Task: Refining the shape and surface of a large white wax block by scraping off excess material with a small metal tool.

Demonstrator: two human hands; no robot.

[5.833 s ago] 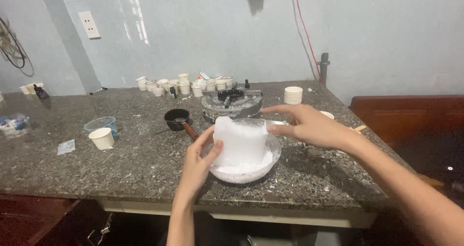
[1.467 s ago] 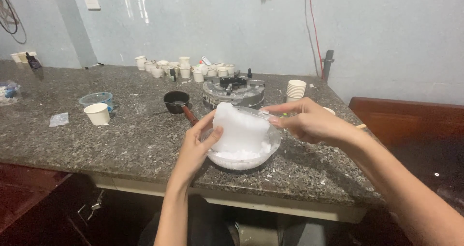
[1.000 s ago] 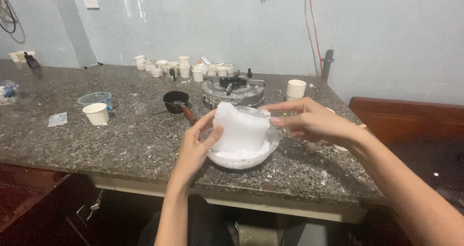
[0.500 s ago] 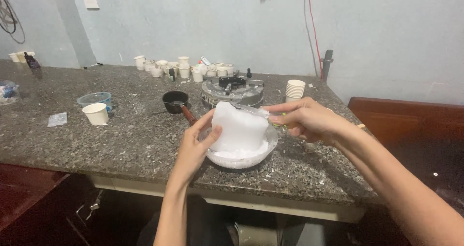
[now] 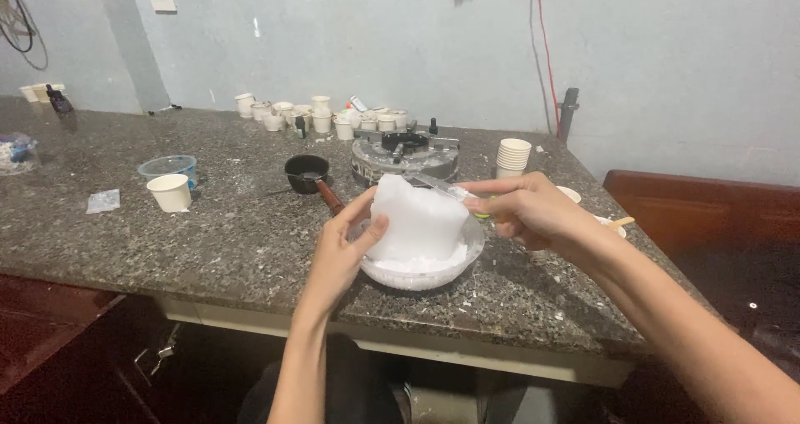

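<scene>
Left hand [image 5: 337, 253] raised from below, palm inward, fingers curled, thumb extended; right hand [image 5: 525, 210] entering from right, forearm extended, fingers pinched together, pointing left

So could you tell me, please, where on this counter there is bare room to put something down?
Bare granite lies between the paper cup and the clear bowl holding the white block, in front of the small black saucepan. The back edge is crowded: the cluster of small white cups, the round metal device and the cup stack.
</scene>
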